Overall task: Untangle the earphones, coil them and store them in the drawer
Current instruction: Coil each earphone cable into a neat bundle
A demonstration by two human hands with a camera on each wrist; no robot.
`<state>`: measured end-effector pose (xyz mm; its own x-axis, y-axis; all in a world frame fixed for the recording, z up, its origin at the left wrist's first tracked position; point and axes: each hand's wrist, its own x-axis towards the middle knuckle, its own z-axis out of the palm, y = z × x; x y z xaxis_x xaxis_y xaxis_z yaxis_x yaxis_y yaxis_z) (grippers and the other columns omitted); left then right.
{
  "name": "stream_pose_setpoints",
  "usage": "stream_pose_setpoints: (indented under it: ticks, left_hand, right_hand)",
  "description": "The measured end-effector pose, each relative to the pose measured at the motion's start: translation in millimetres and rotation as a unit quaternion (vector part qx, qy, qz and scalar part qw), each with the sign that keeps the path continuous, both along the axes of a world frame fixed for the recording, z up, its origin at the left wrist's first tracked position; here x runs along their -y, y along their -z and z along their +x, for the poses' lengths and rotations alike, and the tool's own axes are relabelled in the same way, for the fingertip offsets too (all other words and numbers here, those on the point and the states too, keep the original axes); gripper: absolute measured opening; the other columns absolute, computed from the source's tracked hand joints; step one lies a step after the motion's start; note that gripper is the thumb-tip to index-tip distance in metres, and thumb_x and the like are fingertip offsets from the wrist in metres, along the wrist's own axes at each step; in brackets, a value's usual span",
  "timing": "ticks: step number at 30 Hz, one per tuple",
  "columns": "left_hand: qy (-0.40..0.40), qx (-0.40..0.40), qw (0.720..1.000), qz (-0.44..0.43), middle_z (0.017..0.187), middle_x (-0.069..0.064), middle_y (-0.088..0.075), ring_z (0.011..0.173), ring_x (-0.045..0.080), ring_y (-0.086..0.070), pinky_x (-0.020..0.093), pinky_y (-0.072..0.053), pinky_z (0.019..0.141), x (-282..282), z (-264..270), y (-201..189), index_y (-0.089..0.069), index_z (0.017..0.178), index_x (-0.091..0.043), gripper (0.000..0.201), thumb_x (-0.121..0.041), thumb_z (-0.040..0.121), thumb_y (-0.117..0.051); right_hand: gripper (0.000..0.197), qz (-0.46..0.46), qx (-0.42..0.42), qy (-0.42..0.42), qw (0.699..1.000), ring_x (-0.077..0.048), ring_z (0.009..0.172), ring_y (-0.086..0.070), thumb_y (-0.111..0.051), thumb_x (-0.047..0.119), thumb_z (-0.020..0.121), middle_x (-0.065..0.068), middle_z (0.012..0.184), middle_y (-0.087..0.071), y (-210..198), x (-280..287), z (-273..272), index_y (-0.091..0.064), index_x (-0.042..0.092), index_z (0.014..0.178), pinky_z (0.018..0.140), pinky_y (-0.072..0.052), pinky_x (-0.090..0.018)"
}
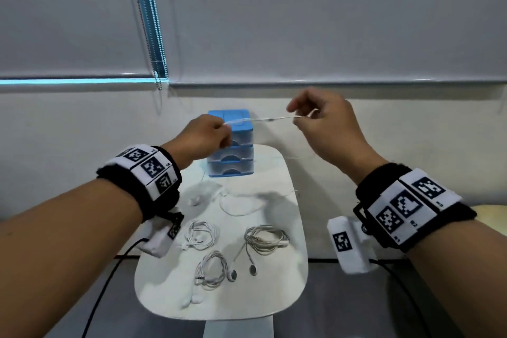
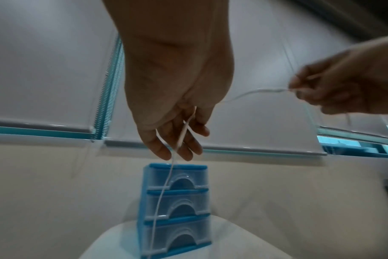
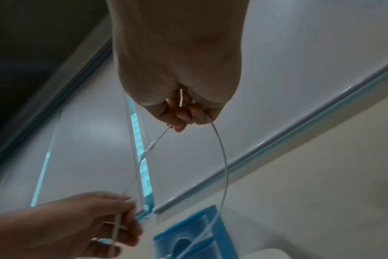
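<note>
Both my hands are raised above a small white table [image 1: 293, 228], stretching a thin white earphone cable [image 1: 263, 119] between them. My left hand [image 1: 211, 132] pinches one end of that span; the cable [image 2: 164, 191] hangs down from its fingers in front of the drawers. My right hand [image 1: 304, 115] pinches the other end, and a loop of cable [image 3: 222, 157] drops from it. A blue three-drawer unit [image 1: 230, 156] stands at the table's far end, all drawers closed. The rest of this cable [image 1: 238, 204] lies loose on the table near the unit.
Three coiled white earphone sets lie on the near half of the table: one at the left [image 1: 201, 234], one at the right [image 1: 266, 239], one at the front [image 1: 212, 269]. Window blinds with a bead cord [image 1: 149, 22] hang behind. Black cables run off my wristbands.
</note>
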<state>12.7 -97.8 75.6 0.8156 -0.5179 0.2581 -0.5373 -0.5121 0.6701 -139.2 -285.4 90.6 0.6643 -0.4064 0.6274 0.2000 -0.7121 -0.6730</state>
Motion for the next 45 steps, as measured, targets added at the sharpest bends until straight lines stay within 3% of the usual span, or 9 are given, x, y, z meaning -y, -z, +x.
stream_pose_setpoints:
  ticks: [5, 11, 17, 20, 23, 26, 31, 36, 45]
  left_hand:
    - [-0.035, -0.04, 0.996, -0.075, 0.087, 0.01, -0.076, 0.075, 0.016, -0.07, 0.024, -0.045, 0.067, -31.1, 7.1, -14.4, -0.066, 0.082, -0.008, 0.036, -0.022, 0.107, -0.044]
    - [-0.065, -0.088, 0.978, -0.177, 0.06, 0.003, -0.053, 0.055, 0.02, -0.056, 0.04, -0.055, 0.077, -43.0, 2.2, -40.8, -0.063, 0.079, -0.008, 0.046, -0.046, 0.102, -0.052]
    - [-0.067, -0.055, 0.987, -0.138, 0.061, 0.0, -0.037, 0.054, 0.019, -0.036, 0.031, -0.044, 0.054, -52.2, -19.2, -59.1, -0.061, 0.076, -0.01, 0.058, -0.065, 0.091, -0.057]
    - [-0.005, -0.11, 0.984, -0.139, 0.056, -0.005, -0.027, 0.05, 0.015, -0.02, 0.023, -0.019, 0.043, -55.8, -38.4, -70.0, -0.051, 0.072, -0.015, 0.041, -0.047, 0.094, -0.063]
    - [0.074, -0.124, 0.982, -0.12, 0.057, -0.005, -0.025, 0.05, 0.013, -0.017, 0.022, -0.014, 0.043, -56.1, -62.1, -77.9, -0.049, 0.069, -0.017, 0.036, -0.034, 0.097, -0.063]
    - [0.132, -0.098, 0.984, -0.07, 0.057, -0.004, -0.025, 0.048, 0.013, -0.018, 0.022, -0.016, 0.044, -49.8, -88.8, -76.0, -0.056, 0.071, -0.013, 0.033, -0.029, 0.099, -0.063]
    - [0.186, -0.118, 0.972, -0.076, 0.056, -0.004, -0.024, 0.047, 0.012, -0.018, 0.02, -0.02, 0.042, -55.7, -112.3, -70.8, -0.065, 0.082, -0.008, 0.03, -0.03, 0.101, -0.059]
    - [0.194, -0.182, 0.956, -0.127, 0.06, -0.005, -0.018, 0.052, 0.012, -0.012, 0.024, -0.011, 0.046, -91.6, -114.5, -55.6, -0.068, 0.081, -0.009, 0.035, -0.038, 0.098, -0.058]
    - [0.262, -0.347, 0.815, -0.384, 0.058, -0.006, -0.024, 0.049, 0.008, -0.01, 0.018, -0.014, 0.038, -117.0, -109.4, -17.0, -0.063, 0.092, -0.016, 0.025, -0.026, 0.102, -0.042]
  right_hand:
    - [0.025, 0.008, -0.053, 0.117, 0.992, -0.008, 0.073, -0.058, -0.059, -0.001, 0.087, 0.009, 0.079, -0.064, 17.4, 37.4, -0.7, -0.073, 0.02, 0.088, 0.058, -0.039, -0.012]
    - [0.016, 0.211, -0.067, 0.194, 0.956, -0.027, 0.094, -0.066, -0.062, 0.017, 0.091, -0.006, 0.092, -0.074, 43.8, 72.8, -12.5, -0.073, 0.02, 0.08, 0.078, -0.051, -0.035]
    - [0.025, 0.258, -0.022, 0.226, 0.939, -0.022, 0.077, -0.061, -0.049, 0.023, 0.074, 0.004, 0.071, -0.071, 35.0, 60.3, -39.6, -0.074, 0.021, 0.069, 0.1, -0.044, -0.057]
    - [0.024, 0.157, -0.159, 0.163, 0.961, -0.023, 0.086, -0.065, -0.056, 0.026, 0.072, 0.005, 0.07, -0.074, 34.3, 52.3, -45.8, -0.078, 0.031, 0.08, 0.1, -0.045, -0.056]
    - [0.056, 0.086, -0.34, -0.063, 0.934, -0.017, 0.108, -0.06, -0.07, 0.008, 0.081, -0.002, 0.114, -0.068, 30.8, 22.1, -53.5, -0.061, 0.032, 0.131, 0.09, -0.049, -0.03]
    - [0.075, 0.098, -0.316, -0.265, 0.906, -0.016, 0.124, -0.055, -0.076, 0.013, 0.079, -0.008, 0.135, -0.059, 22.8, -27.5, -52.1, -0.046, 0.035, 0.144, 0.1, -0.044, -0.03]
    - [0.028, 0.212, -0.248, -0.365, 0.872, -0.025, 0.066, -0.052, -0.041, 0.022, 0.108, -0.011, 0.068, -0.048, 8.8, -71.6, -52.7, -0.059, 0.001, 0.108, 0.071, -0.05, -0.033]
    - [0.029, 0.271, -0.176, -0.339, 0.884, -0.013, 0.056, -0.01, -0.047, 0.028, 0.101, -0.004, 0.07, -0.011, -2.7, -60.8, -59.2, -0.05, 0.009, 0.078, 0.049, -0.008, -0.026]
    - [0.013, 0.292, -0.167, -0.336, 0.88, -0.016, 0.056, -0.013, -0.057, 0.014, 0.086, -0.004, 0.067, -0.022, 21.9, -45.0, -65.2, -0.058, 0.011, 0.073, 0.048, -0.011, -0.026]
